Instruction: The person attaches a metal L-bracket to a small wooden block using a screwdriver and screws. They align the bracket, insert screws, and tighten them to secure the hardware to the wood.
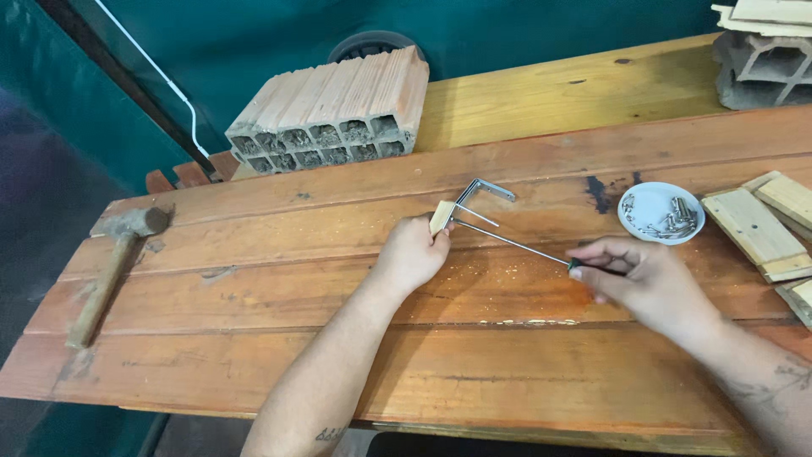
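Screwdriver handle point(602, 269) mostly buried in our right hand point(647, 283). Block point(441, 217) half behind our left hand point(412, 254). We cannot sort dish point(650, 203) contents. Grey brick point(761, 72), planks point(765, 228) clipped by frame edge.

A small pale wooden block point(441, 217) stands upright on the reddish plank tabletop point(254, 279), with a bent grey metal angle bracket point(482, 191) against its far side. A long thin steel-shafted screwdriver point(516, 243) lies nearly level, tip at the block.
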